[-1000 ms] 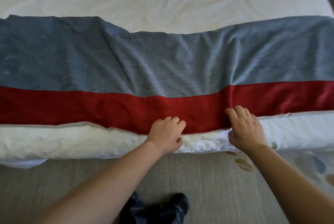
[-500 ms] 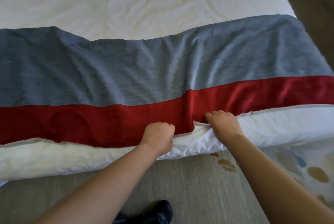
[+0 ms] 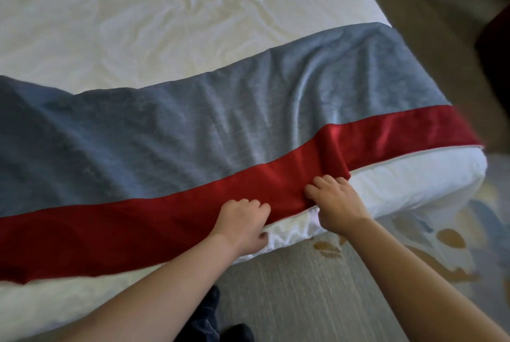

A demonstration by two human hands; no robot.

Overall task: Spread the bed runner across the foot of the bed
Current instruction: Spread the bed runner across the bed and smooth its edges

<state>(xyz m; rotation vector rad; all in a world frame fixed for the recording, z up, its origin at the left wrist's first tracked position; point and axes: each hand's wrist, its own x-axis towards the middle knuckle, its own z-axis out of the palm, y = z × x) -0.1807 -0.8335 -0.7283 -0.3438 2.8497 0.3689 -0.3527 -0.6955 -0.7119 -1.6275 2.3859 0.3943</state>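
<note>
The bed (image 3: 165, 10), dressed in rumpled white linen, is filling the upper left and centre of the frame, its foot edge running diagonally from the lower left up to its corner at the right. The bed runner (image 3: 154, 137) is lying across the foot of it as a wide band, slanting from the left edge of the frame up toward the upper right, where its end is draping over the side of the bed; its grey part is sitting on the far side, creased into long folds near the middle, and its red stripe is running along the near edge, bunched into a raised pleat at centre right. Pale, streaked carpet (image 3: 303, 286) is showing along the bottom of the frame, with blurred orange and blue patterning at the lower right. Both bare forearms are reaching up from the bottom. The left hand (image 3: 242, 224) is resting at the red stripe's near hem, fingers (image 3: 255, 205) curled tightly onto the cloth and thumb tucked at the white bedding below, pinching the hem. Just beside it to the right, the right hand (image 3: 335, 203) is gripping the hem too, its fingers (image 3: 325, 183) bent over the bunched red fabric right below the pleat.
</note>
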